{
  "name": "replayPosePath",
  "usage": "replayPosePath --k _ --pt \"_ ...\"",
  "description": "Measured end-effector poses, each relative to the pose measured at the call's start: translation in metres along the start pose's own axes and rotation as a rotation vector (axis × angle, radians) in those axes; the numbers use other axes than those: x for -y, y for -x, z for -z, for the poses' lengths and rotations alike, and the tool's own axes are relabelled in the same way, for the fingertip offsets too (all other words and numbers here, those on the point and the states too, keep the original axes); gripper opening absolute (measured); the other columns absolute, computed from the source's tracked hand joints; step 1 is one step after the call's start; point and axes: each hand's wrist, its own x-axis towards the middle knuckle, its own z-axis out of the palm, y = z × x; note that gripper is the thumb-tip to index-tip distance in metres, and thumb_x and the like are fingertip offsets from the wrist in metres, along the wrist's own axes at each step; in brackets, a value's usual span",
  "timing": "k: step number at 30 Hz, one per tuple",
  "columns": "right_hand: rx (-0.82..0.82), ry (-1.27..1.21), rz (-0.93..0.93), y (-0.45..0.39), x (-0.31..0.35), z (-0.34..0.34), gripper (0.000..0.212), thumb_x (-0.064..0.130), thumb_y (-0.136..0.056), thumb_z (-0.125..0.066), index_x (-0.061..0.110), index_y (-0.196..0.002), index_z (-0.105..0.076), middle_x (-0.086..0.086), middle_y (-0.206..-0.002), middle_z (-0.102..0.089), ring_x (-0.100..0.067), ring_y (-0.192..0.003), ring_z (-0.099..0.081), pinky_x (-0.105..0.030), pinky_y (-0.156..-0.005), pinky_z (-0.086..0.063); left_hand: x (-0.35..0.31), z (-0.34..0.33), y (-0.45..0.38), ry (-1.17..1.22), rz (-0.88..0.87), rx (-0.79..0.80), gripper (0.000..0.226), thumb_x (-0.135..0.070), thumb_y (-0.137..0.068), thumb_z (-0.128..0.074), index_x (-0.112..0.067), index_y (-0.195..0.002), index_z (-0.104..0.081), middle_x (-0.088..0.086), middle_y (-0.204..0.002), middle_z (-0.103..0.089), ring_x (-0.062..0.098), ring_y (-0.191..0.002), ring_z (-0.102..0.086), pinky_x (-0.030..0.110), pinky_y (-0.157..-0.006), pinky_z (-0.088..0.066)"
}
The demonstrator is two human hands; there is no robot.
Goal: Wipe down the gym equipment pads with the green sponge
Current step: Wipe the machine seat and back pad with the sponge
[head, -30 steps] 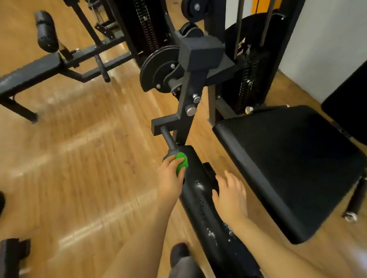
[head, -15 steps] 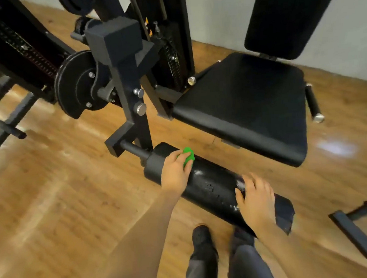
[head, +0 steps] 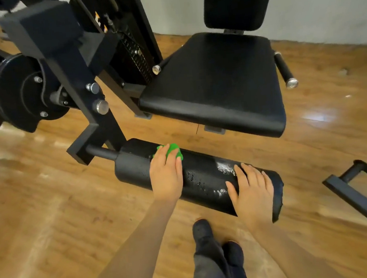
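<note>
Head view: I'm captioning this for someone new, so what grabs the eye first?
The green sponge stands out, pressed by the left hand on the black roller pad low in the centre. The right hand rests flat near the pad's torn right end, beside wet streaks. Behind sits the wide black seat pad.

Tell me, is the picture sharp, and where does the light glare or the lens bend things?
Head view: the roller pad and both hands look fairly sharp; a bright glare patch sits on the floor right of the seat; wet spots glint on the roller pad; the wide lens tilts the frame and blurs the edges.
</note>
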Motion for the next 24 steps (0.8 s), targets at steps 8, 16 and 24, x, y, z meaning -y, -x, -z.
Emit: replayPosePath --k 8,16,24 --pt "-0.032 -0.002 0.024 0.0 -0.004 -0.007 0.056 0.047 -0.093 -0.033 0.011 -0.127 -0.059 -0.01 -0.131 -0.058 -0.027 -0.123 -0.052 -0.046 -0.109 -0.033 -0.067 -0.028 0.041 -0.035 -0.274 0.09 0.04 -0.031 -0.097 -0.038 -0.017 -0.126 -0.063 0.003 -0.133 -0.059 0.02 -0.125 -0.053 0.035 -0.101 -0.043" --pt "-0.086 0.017 0.034 0.002 -0.005 -0.008 0.049 0.043 -0.093 -0.042 0.012 -0.128 -0.058 -0.008 -0.129 -0.059 -0.025 -0.122 -0.052 -0.044 -0.109 -0.033 -0.018 -0.016 0.007 -0.129 -0.549 0.152 0.035 -0.031 -0.095 -0.044 -0.013 -0.112 -0.069 0.007 -0.133 -0.059 0.023 -0.124 -0.054 0.041 -0.109 -0.038" --pt "-0.149 0.045 0.015 0.001 0.0 -0.01 0.048 0.041 -0.092 -0.041 0.011 -0.124 -0.061 -0.008 -0.126 -0.061 -0.026 -0.118 -0.053 -0.042 -0.106 -0.034 0.088 0.028 -0.037 -0.181 -0.392 0.099 0.041 -0.031 -0.097 -0.04 -0.009 -0.118 -0.067 0.012 -0.132 -0.059 0.03 -0.116 -0.057 0.043 -0.107 -0.037"
